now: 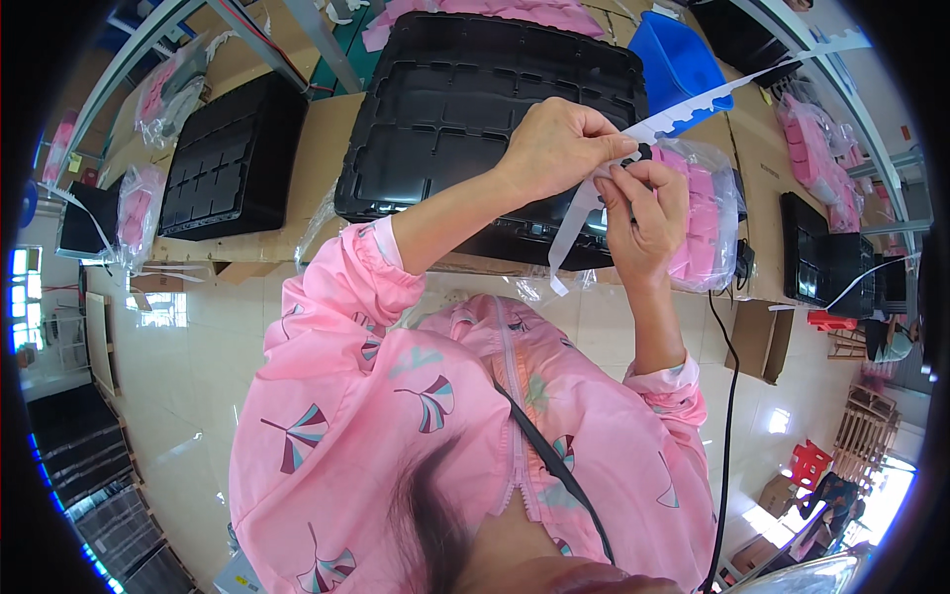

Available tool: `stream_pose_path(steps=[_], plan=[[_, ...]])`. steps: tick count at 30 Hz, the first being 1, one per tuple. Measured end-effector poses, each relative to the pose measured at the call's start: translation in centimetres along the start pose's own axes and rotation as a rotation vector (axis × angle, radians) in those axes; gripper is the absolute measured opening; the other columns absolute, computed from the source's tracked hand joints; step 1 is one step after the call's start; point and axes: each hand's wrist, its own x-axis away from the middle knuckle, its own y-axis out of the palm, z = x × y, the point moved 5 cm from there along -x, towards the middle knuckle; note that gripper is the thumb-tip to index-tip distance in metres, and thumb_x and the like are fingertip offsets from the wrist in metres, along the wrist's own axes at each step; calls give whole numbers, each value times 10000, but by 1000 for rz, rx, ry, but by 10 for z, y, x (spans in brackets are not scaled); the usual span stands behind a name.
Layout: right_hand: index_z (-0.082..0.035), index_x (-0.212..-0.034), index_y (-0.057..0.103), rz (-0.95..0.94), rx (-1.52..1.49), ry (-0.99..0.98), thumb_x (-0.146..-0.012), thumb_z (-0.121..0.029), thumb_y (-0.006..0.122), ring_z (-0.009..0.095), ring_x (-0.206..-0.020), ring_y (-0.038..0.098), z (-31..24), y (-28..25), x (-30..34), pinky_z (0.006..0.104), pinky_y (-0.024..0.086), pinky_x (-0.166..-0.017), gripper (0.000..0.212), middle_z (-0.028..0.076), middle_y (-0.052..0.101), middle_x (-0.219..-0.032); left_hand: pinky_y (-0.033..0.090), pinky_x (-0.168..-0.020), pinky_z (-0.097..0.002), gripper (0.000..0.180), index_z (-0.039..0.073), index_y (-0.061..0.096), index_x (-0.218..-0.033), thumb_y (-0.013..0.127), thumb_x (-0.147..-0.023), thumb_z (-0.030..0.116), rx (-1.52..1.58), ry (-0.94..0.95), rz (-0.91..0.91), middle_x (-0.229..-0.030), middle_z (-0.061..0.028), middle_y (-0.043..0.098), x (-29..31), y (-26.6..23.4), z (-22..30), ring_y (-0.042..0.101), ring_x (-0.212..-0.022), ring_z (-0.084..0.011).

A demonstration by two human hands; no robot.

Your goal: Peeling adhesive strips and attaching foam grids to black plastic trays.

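A long white strip [683, 115] with a notched edge slants down from the upper right to my hands, and its loose tail [572, 236] hangs below them. My left hand [562, 148] is closed, thumb and forefinger pinching the strip. Just right of it, my right hand [648, 213] has its fingers curled in, also pinching the strip. A small black piece [638, 154] shows between the two hands; what it is I cannot tell. Beneath my hands lies a large black plastic tray [435, 129] with moulded rectangles. Pink moulded pieces [701, 213] in clear plastic lie beside my right hand.
A blue bin [673, 59] stands beyond the tray. More black trays [233, 163] sit on the cardboard-covered table [332, 124] to the left. Metal frame posts [322, 45] rise at the back. A black cable [730, 396] hangs at the right.
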Motion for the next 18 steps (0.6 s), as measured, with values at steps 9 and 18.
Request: stream_pose_path(steps=[9,18], plan=[[-56,-727,614,-50,8,-161,-515,26,723,211,-697,536,-6,7,-7,309,373,-587,253,30,553,-766,437,-516,-210,265,-6,672,-777,686,-773,258,54,-29,8,-595,-33,604,1,-5,-7,562,-552,-65],[-42,-730,607,-87,-55,-206,-523,68,706,220,-688,537,-11,10,-7,304,401,-600,255,51,553,-769,415,-505,-206,238,10,682,-787,670,-782,247,32,-2,36,-590,-15,607,-1,-10,-9,517,-542,-44]])
